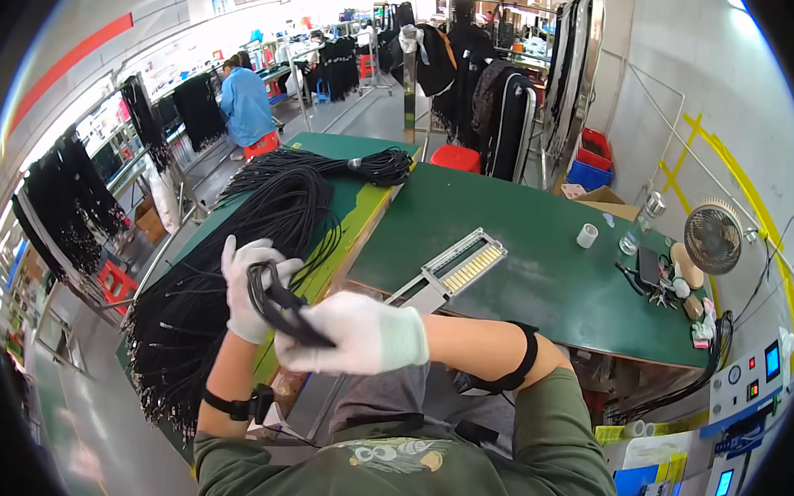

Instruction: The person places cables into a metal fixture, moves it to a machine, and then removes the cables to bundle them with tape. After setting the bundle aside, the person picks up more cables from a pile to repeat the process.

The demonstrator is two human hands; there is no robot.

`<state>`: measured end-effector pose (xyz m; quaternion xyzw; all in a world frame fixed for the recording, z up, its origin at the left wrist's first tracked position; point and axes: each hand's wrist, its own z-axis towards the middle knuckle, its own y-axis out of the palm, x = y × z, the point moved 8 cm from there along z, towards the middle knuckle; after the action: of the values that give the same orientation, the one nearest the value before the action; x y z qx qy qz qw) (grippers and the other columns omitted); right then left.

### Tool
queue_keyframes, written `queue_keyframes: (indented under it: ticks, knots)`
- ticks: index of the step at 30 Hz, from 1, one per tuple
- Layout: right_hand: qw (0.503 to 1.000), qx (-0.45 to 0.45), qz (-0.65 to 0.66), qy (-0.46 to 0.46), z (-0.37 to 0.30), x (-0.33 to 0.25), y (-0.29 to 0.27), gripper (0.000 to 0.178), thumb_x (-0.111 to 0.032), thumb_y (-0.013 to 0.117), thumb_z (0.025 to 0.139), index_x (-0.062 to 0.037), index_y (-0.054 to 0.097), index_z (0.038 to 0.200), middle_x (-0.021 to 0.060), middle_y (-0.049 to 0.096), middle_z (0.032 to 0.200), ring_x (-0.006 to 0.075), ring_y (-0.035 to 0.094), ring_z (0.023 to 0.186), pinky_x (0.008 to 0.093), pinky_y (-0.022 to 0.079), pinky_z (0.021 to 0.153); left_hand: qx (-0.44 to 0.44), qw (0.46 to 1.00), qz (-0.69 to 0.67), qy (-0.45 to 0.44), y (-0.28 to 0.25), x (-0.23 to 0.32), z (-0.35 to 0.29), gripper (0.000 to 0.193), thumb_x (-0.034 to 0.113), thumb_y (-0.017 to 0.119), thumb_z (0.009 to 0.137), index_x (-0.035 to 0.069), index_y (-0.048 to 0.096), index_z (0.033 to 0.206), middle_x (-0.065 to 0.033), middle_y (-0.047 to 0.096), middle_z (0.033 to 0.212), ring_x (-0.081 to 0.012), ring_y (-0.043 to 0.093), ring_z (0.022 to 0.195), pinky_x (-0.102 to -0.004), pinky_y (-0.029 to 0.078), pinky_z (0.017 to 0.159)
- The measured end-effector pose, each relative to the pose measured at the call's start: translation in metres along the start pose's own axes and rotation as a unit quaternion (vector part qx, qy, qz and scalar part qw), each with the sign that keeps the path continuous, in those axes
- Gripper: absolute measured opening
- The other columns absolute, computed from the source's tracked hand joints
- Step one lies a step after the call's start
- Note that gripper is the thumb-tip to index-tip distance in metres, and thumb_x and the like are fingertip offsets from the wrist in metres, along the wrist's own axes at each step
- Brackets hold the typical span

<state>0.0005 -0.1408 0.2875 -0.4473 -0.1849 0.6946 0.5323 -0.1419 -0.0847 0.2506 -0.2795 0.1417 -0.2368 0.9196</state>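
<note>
A looped bunch of black cables point(275, 300) is held in front of me between both hands, which wear white gloves. My left hand point(246, 286) is closed around the far-left side of the loop. Closed over the near end of the same bunch is my right hand point(349, 333), its fingers partly hidden by the glove's back. To the left lies a large heap of black cables point(284, 199) with metal-tipped ends. A metal fixture point(431, 289) holding a row of cream-yellow pieces point(476, 267) rests on the green table beyond my right hand.
On the green table point(540, 219) stand a white roll point(587, 236), a clear bottle point(637, 232), a black phone-like object point(650, 266), keys and a fan point(715, 237). Control boxes point(745, 383) stand at the right. A red stool point(457, 157) and a seated person in blue point(244, 104) are farther off.
</note>
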Motion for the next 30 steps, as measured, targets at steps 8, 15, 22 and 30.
queue_keyframes:
  ticks: [8, 15, 22, 30]
  knots:
    - [0.773, 0.338, 0.510, 0.167, -0.113, 0.085, -0.091, 0.031, -0.030, 0.066, 0.095, -0.0004, 0.061, 0.103, -0.0046, 0.042, 0.056, 0.0108, 0.049, 0.048, 0.0309, 0.051, 0.059, -0.062, 0.962, 0.240, -0.115, -0.093, -0.119, -0.041, 0.032, 0.002, 0.068, 0.066, 0.014, 0.078, 0.093, -0.0113, 0.063, 0.097, -0.0344, 0.058, 0.101, -0.0474, 0.044, 0.093]
    - [0.675, 0.480, 0.520, 0.210, -0.254, 0.129, -0.141, 0.024, -0.027, 0.057, 0.102, -0.0038, 0.061, 0.102, -0.0104, 0.032, 0.056, 0.0048, 0.032, 0.043, 0.0295, 0.049, 0.057, 0.040, 0.954, 0.291, 0.056, -0.138, -0.142, -0.013, 0.018, 0.002, 0.065, 0.070, 0.007, 0.073, 0.085, -0.0118, 0.060, 0.093, -0.0359, 0.057, 0.092, -0.0489, 0.045, 0.079]
    - [0.555, 0.667, 0.241, 0.435, -0.505, 0.126, -0.179, 0.018, -0.023, 0.072, 0.092, -0.0089, 0.063, 0.097, -0.0067, 0.045, 0.066, 0.0052, 0.037, 0.048, 0.0255, 0.041, 0.050, -0.189, 0.978, 0.080, 0.024, 0.063, -0.048, 0.071, 0.038, 0.004, 0.071, 0.062, 0.016, 0.078, 0.096, -0.0093, 0.056, 0.078, -0.0316, 0.060, 0.078, -0.0437, 0.047, 0.070]
    - [0.437, 0.461, -0.487, 0.600, -0.668, 0.028, -0.236, 0.045, -0.020, 0.077, 0.082, -0.0047, 0.063, 0.122, 0.0137, 0.065, 0.105, 0.0269, 0.063, 0.090, 0.0414, 0.052, 0.084, -0.349, 0.912, -0.102, 0.189, 0.310, 0.175, 0.064, 0.010, 0.024, 0.075, 0.072, 0.019, 0.072, 0.079, -0.0078, 0.060, 0.083, -0.0282, 0.065, 0.083, -0.0437, 0.050, 0.070]
